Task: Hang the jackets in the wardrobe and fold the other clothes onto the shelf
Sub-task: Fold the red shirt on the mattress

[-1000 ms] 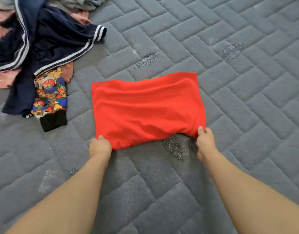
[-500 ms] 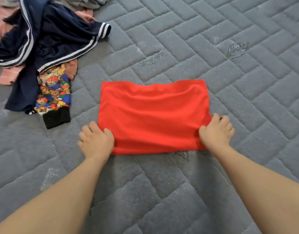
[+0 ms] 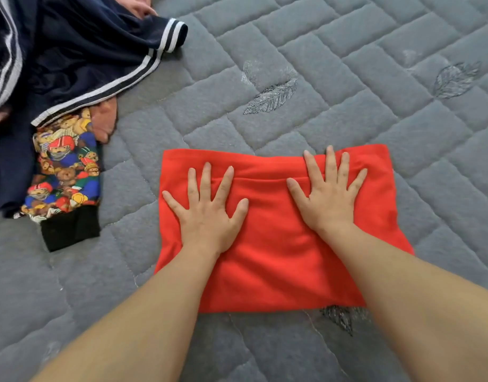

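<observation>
Head view shows the left hand (image 3: 207, 213) and right hand (image 3: 329, 193) spread wide, fingers straight, pressing the folded red garment (image 3: 278, 260) flat on the grey mattress (image 3: 347, 106) — likely smoothing its fold — with unfolded clothes (image 3: 58, 78) piled far left.

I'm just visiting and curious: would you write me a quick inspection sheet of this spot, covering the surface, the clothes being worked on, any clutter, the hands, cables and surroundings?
Surface: grey quilted mattress with stitched leaf motifs.
Job's things: red garment, folded into a rectangle, lying flat on the mattress.
Clutter: heap at the upper left, apart from the red garment: navy jacket with white stripes, bear-print garment with a black cuff, pink cloth underneath.
Hands: left hand and right hand both press flat on the red garment, fingers spread and straight.
Cables: nothing seen.
Surroundings: nothing seen beyond the mattress; no wardrobe or shelf in view.
</observation>
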Available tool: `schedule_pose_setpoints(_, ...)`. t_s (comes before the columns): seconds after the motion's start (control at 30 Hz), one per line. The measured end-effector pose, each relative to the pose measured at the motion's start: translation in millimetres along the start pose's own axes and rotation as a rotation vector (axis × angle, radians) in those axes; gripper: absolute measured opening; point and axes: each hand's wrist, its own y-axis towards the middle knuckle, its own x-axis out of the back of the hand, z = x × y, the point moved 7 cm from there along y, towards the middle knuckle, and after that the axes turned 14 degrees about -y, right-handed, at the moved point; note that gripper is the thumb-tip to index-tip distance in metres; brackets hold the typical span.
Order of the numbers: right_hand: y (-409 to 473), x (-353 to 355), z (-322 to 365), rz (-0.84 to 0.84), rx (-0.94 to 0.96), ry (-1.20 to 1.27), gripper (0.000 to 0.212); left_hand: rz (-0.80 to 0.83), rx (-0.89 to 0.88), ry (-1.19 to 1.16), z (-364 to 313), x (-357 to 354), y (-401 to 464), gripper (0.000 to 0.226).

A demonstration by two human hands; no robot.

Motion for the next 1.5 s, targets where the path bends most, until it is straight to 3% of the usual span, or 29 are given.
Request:
schedule_pose_setpoints(0.33, 20, -1, 2, 0.005, 0.068, -0.027, 0.068, 0.135, -0.028, -0.053, 1, 13, 0, 0.093)
schedule_pose_setpoints(0.4, 21, 9, -1, -0.003, 0.067, -0.057, 0.068, -0.032, 0.188, -0.211, 25, 43, -18, 0.102)
schedule_pose_setpoints(0.47, 24, 30, 13, -0.047, 0.131, -0.048, 0.068, -0.205, 0.507, -0.414, 59, 68, -50, 0.085)
schedule_pose_setpoints(0.53, 23, 53, 60, -0.093, 0.274, 0.106, 0.067, -0.11, 0.745, -0.571, 81, 63, -78, 0.061)
schedule_pose_setpoints(0.6, 13, 68, 122, -0.062, 0.401, 0.13, 0.066, 0.024, 0.872, -0.773, 89, 50, -98, 0.05)
schedule_pose_setpoints(0.73, 19, 75, 196, 0.248, 0.389, 0.061, 0.058, 0.198, 1.017, -1.339, 67, 31, -125, 0.028)
schedule_pose_setpoints(0.83, 21, 77, 211, 0.448, 0.422, 0.1, 0.031, 0.296, 1.07, -1.575, 52, 29, -135, 0.021)
schedule_pose_setpoints(0.87, 18, 83, 213, 0.471, 0.422, 0.15, 0.021, 0.272, 1.066, -1.58, 57, 36, -134, 0.021)
schedule_pose_setpoints(0.97, 10, 120, 230, 0.492, 0.319, 0.52, 0.026, 0.164, 1.001, -1.554, 89, 87, -120, 0.019)
schedule_pose_setpoints(1.17, 15, 278, 270, 0.4, 0.178, 1.274, 0.025, -0.021, 0.581, -1.356, 116, 289, -81, 0.018)
schedule_pose_setpoints(1.33, 14, 376, 213, 0.286, 0.089, 1.631, 0.015, 0.108, 0.252, -1.206, 27, 377, -81, 0.008)
schedule_pose_setpoints(1.5, 6, 358, 102, 0.274, -0.049, 1.583, 0.017, 0.315, 0.126, -0.961, -78, 336, -105, 0.013)
